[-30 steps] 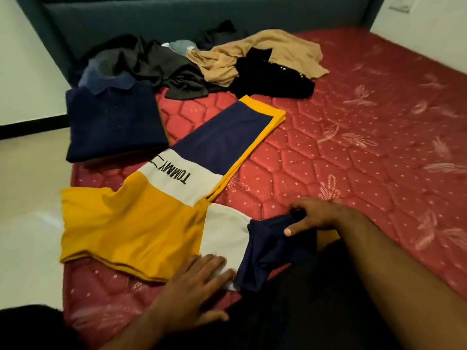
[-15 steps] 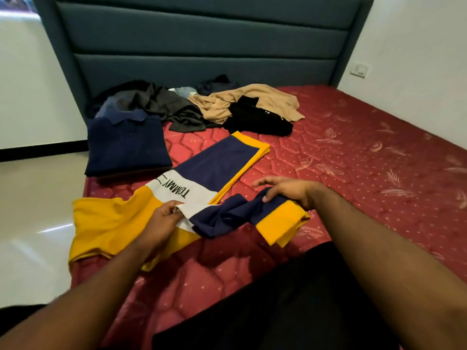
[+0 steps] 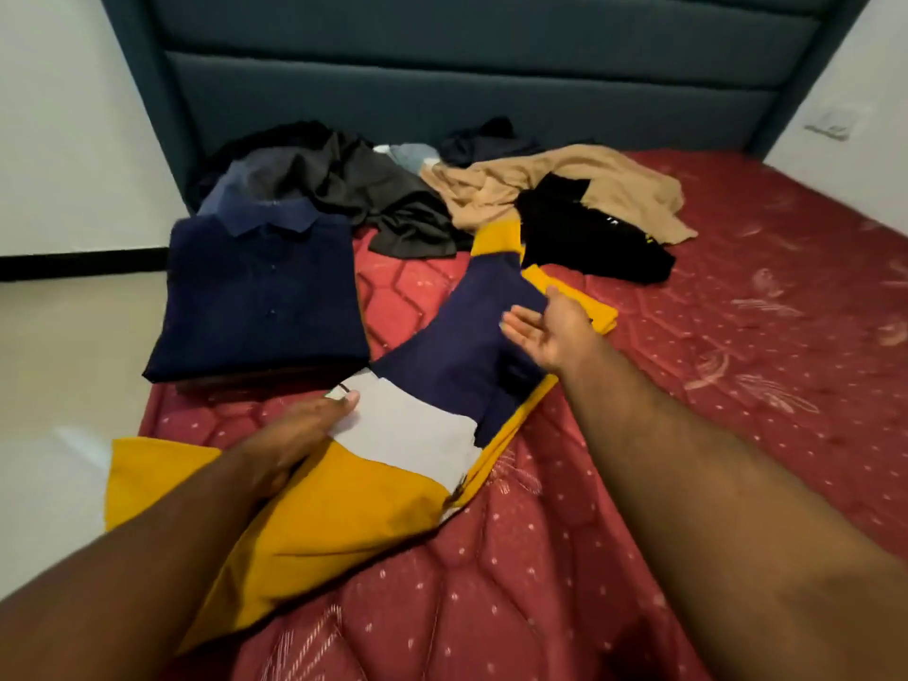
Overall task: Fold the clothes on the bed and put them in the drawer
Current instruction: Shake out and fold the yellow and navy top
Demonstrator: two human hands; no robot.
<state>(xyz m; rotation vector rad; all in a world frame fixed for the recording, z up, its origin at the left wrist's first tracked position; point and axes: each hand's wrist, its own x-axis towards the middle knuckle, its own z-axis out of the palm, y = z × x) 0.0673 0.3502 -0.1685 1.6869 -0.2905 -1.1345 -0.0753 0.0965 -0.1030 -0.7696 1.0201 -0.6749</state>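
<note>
A yellow, white and navy shirt (image 3: 393, 464) lies lengthwise on the red mattress (image 3: 712, 435), its sleeve folded over the body. My left hand (image 3: 299, 435) rests flat on the shirt's white band with straight fingers. My right hand (image 3: 550, 331) hovers open, palm up, over the navy part near the far yellow hem. A folded navy polo shirt (image 3: 260, 292) sits at the mattress's left edge. Behind lie unfolded clothes: a dark grey garment (image 3: 363, 189), a tan garment (image 3: 565, 189) and a black garment (image 3: 589, 238).
A teal padded headboard (image 3: 442, 90) stands behind the pile. White walls flank the bed, with a socket (image 3: 830, 125) on the right wall. Pale floor (image 3: 64, 361) lies left of the mattress. No drawer is in view.
Both hands carried the sleeve over onto the shirt's body and let it go. My left hand now lies flat on the white band; my right hand has opened further up.
</note>
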